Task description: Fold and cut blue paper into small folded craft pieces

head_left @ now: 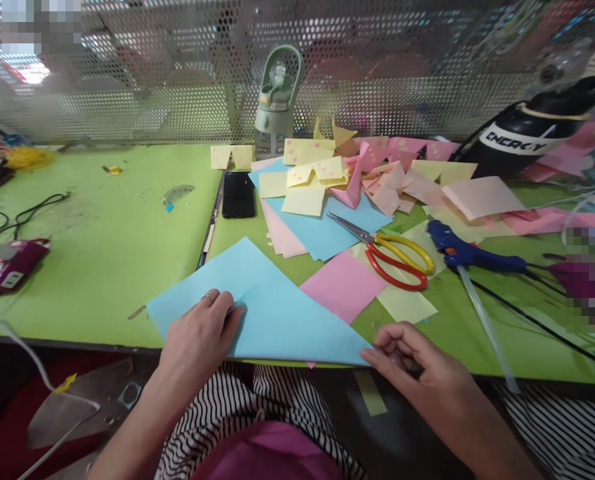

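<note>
A light blue paper sheet folded into a triangle lies at the near edge of the green table. My left hand rests flat on its left part, fingers stretched out, a ring on one finger. My right hand pinches the triangle's right corner at the table's edge, fingers curled together. A pink square sheet lies just behind the blue paper.
Red and yellow scissors and a blue glue gun lie at the right. A heap of pink, yellow and blue papers, a black phone, a green bottle and a black bottle stand behind. Cables lie at the left.
</note>
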`<action>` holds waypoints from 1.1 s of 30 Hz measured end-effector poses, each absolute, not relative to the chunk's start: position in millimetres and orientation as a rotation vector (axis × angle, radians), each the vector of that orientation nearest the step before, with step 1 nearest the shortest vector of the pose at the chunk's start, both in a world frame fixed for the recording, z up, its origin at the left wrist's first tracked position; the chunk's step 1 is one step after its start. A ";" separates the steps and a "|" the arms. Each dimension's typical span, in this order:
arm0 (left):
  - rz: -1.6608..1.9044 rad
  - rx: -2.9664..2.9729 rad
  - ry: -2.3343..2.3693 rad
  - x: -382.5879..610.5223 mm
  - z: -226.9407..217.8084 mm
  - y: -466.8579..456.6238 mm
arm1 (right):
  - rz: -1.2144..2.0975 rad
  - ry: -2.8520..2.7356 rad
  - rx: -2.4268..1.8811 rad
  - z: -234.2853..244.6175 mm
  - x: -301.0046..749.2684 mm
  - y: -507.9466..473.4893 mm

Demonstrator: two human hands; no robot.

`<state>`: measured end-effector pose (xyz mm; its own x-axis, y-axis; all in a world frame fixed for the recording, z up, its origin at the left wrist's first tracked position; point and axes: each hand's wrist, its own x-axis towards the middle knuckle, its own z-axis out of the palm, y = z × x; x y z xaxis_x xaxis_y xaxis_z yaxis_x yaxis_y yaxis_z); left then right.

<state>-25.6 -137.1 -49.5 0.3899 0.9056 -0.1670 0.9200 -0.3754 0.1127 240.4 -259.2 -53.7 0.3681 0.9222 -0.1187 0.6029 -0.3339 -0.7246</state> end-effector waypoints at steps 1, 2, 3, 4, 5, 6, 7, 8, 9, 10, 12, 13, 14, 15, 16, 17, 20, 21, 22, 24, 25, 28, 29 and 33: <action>-0.114 2.470 1.612 -27.9 -49.6 -137.9 | 0.750 -1.254 -2.047 -53.5 238.7 -263.5; -0.113 2.482 1.584 -30.5 -49.8 -138.8 | 0.798 -1.210 -2.044 -53.0 236.7 -268.3; -0.115 2.495 1.547 -33.3 -50.2 -139.8 | 0.845 -1.184 -2.039 -52.3 234.4 -273.5; -0.116 2.507 1.508 -36.1 -50.7 -140.7 | 0.885 -1.178 -2.034 -51.5 232.0 -278.9; -0.118 2.516 1.477 -39.0 -51.3 -141.5 | 0.916 -1.184 -2.024 -50.9 229.3 -284.2; -0.120 2.520 1.458 -41.6 -52.0 -142.2 | 0.953 -1.194 -2.007 -51.0 226.6 -289.4; -0.115 2.522 1.458 -44.0 -52.7 -142.7 | 0.995 -1.200 -1.985 -52.0 223.8 -294.1; -0.106 2.524 1.469 -46.0 -53.3 -143.0 | 1.037 -1.195 -1.965 -53.9 221.2 -298.2; -0.098 2.526 1.488 -47.7 -53.6 -143.0 | 1.073 -1.177 -1.949 -56.9 218.6 -301.8; -0.093 2.528 1.509 -49.0 -53.6 -142.8 | 1.102 -1.149 -1.935 -60.6 216.1 -304.9; -0.101 2.533 1.533 -50.8 -52.8 -142.0 | 1.097 -1.081 -1.924 -69.2 210.8 -309.4; -0.113 2.534 1.533 -51.3 -52.0 -141.4 | 1.076 -1.047 -1.919 -73.3 207.9 -310.8; -0.124 2.533 1.532 -51.7 -51.1 -140.9 | 1.063 -1.014 -1.906 -76.8 204.8 -311.7; -0.130 2.531 1.530 -52.1 -50.3 -140.4 | 1.059 -0.979 -1.888 -79.7 201.7 -312.2; -0.131 2.531 1.528 -52.3 -49.7 -140.1 | 1.062 -0.939 -1.868 -81.9 198.6 -312.1; -0.128 2.532 1.527 -52.5 -49.2 -139.8 | 1.070 -0.894 -1.847 -83.6 195.8 -311.7; -0.097 2.537 1.533 -52.8 -49.2 -139.8 | 1.114 -0.755 -1.788 -87.5 189.7 -309.6; -0.088 2.535 1.527 -53.0 -49.4 -139.8 | 1.129 -0.720 -1.768 -89.0 188.5 -308.9; -0.082 2.531 1.524 -53.2 -49.3 -139.7 | 1.142 -0.690 -1.751 -90.5 187.5 -308.4; -0.087 2.511 1.509 -53.8 -48.3 -138.7 | 1.135 -0.651 -1.734 -93.6 185.5 -307.7; -0.088 2.501 1.501 -54.1 -47.1 -137.8 | 1.116 -0.636 -1.731 -94.9 184.3 -307.6; -0.039 2.544 1.466 -52.3 -40.5 -132.6 | 1.073 -0.616 -1.712 -97.7 180.7 -307.6; -0.009 2.590 1.435 -49.7 -37.5 -130.0 | 1.067 -0.616 -1.707 -98.2 179.7 -307.6; 0.032 2.790 1.126 -24.2 -25.2 -113.3 | 1.042 -0.646 -1.720 -99.3 179.1 -306.9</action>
<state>-24.2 -113.3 -25.2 0.7212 0.6921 -0.0300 0.6893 -0.7126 0.1304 179.1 -306.9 -99.3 0.4891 0.8004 -0.3466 -0.0452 -0.3736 -0.9265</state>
